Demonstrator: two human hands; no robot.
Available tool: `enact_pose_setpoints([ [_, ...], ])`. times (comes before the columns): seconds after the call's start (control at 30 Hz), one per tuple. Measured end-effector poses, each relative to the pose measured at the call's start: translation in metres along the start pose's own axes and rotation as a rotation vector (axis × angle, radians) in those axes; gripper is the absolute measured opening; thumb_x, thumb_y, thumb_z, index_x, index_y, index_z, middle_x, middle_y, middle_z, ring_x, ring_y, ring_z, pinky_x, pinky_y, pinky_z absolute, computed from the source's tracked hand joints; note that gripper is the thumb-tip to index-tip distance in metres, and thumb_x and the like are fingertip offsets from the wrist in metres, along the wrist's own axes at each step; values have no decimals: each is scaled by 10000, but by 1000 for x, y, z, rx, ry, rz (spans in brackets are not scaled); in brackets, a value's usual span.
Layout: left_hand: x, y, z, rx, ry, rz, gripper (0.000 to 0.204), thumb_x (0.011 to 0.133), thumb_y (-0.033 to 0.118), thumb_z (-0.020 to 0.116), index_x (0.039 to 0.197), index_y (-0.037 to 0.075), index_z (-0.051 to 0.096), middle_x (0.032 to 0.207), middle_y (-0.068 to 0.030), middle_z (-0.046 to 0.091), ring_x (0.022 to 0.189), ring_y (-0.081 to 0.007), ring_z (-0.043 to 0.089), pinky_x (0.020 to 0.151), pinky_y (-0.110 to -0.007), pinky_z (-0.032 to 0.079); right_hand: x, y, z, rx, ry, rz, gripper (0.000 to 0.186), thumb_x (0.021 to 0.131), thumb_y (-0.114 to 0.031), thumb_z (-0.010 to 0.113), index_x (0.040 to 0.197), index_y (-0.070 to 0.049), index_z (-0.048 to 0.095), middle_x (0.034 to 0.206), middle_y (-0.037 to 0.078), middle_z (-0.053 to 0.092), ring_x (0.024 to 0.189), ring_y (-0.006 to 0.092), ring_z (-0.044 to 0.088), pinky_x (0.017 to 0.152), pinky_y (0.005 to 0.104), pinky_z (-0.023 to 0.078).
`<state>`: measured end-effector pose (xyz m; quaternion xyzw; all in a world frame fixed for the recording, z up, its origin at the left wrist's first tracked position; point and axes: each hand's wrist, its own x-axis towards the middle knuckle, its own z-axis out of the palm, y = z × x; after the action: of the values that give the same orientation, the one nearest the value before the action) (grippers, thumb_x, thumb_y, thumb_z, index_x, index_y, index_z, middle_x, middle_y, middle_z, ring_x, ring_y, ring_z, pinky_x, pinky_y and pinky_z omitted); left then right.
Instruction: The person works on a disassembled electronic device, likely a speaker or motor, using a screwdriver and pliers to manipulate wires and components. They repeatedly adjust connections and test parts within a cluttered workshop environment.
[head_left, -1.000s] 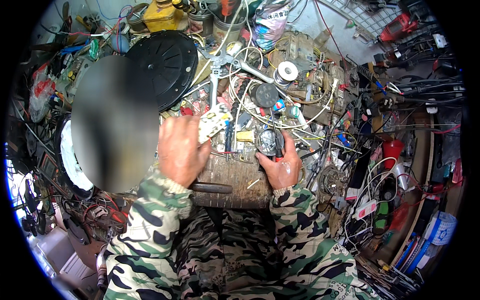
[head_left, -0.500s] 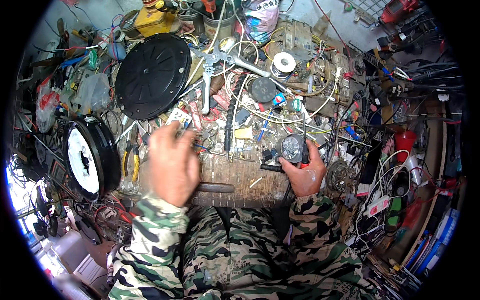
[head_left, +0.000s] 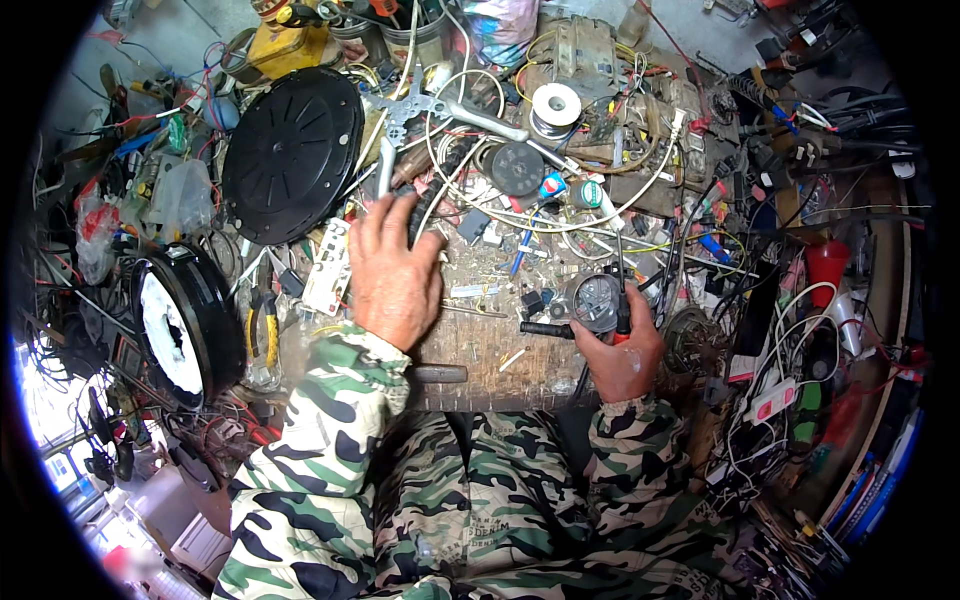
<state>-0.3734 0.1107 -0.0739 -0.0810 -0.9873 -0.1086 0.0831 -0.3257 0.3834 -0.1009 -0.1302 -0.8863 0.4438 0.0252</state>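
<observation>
My left hand [head_left: 390, 275] lies palm down over the clutter, its fingers apart. A black ribbed cord [head_left: 416, 222] shows between its thumb and fingers, partly hidden. Beside that hand is a white strip with dark openings [head_left: 326, 268]. At the right, my right hand [head_left: 622, 350] is closed around a tool with a red and black handle [head_left: 623, 322] and a long thin shaft pointing away from me. A small round clear container [head_left: 597, 302] rests against the thumb side of that hand. Near its thumb a black cylindrical piece [head_left: 547, 329] sticks out to the left.
Beyond my left hand stand a large black disc [head_left: 292, 155] and a grey-white three-armed bracket [head_left: 410, 112]. A black wheel-like drum [head_left: 190, 325] is at left, near yellow-handled pliers [head_left: 262, 325]. A wire spool [head_left: 556, 108] lies at the back; a power strip [head_left: 772, 400] hangs at right.
My left hand has moved right and farther away, onto the clutter. The ribbed cord and white strip have shifted left; the yellow block no longer shows. My right hand keeps its hold.
</observation>
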Motion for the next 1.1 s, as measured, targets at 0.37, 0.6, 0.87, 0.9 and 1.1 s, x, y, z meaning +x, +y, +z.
enact_pose_setpoints([
  [0.37,-4,-29,-12,52,18,-38,319,785,55,755,1102,80,723,1430,-182,547,1349,-466,428,1104,-554,357,2,-1,-2,-20,-79,-2,737,691,-155,905,1344,-39,586,1112,193,733,1009,296,744,830,392,586],
  [0.6,-5,-18,-26,-42,-13,-21,335,728,76,774,1061,66,737,1375,-197,566,1320,-446,452,1097,-545,362,6,-10,-3,28,-120,69,722,694,-161,905,1331,-39,589,1124,202,730,1022,310,740,845,396,586],
  [0.87,2,9,-4,-243,17,137,182,700,70,807,871,54,747,1109,-99,647,1134,-328,560,969,-455,459,5,-8,-1,27,-136,37,711,697,-158,903,1322,-27,590,1128,212,725,1031,323,737,857,399,581],
  [0.9,1,11,-2,-247,-14,141,186,698,92,812,874,63,756,1108,-90,648,1127,-324,556,988,-462,441,5,-8,0,46,-144,42,711,697,-159,904,1321,-27,590,1128,213,725,1030,324,737,857,399,581],
  [1.1,-4,15,14,-172,-26,129,195,699,101,829,883,108,766,1043,-48,644,1084,-308,547,988,-469,400,5,-6,2,47,-134,-30,708,695,-164,903,1317,-29,594,1109,225,724,1012,340,738,847,398,581],
])
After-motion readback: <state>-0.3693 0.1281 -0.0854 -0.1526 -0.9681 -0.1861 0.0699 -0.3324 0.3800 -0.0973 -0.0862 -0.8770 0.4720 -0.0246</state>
